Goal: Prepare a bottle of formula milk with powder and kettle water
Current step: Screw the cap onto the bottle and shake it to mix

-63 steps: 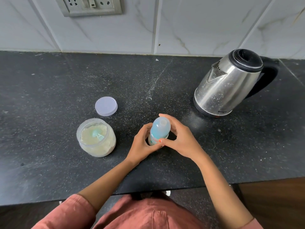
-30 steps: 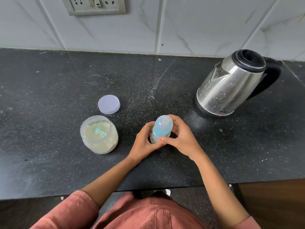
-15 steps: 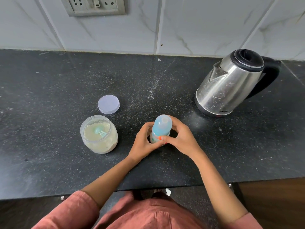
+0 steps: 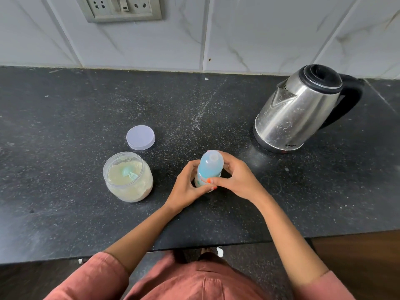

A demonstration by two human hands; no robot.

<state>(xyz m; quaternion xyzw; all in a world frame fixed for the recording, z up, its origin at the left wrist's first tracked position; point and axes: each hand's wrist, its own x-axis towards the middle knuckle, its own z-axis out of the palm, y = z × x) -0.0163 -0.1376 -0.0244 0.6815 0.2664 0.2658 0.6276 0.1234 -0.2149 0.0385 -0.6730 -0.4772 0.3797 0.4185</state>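
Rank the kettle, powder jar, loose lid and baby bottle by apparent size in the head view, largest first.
1. kettle
2. powder jar
3. baby bottle and loose lid: too alike to rank, the bottle being partly hidden.

Just the one camera here, head-worn, looking forward and steeply down from above the person's own chest. The black counter fills most of the frame, its front edge running across low down, with the reddish shirt right under the lens at the bottom. Up top it catches the tiled wall and a socket plate cut off by the frame edge. It sits close in: both forearms come up from the bottom, and the left hand and right hand around the bottle land near dead centre. The lens is wide, so the kettle at the right leans outward and the tile joints splay
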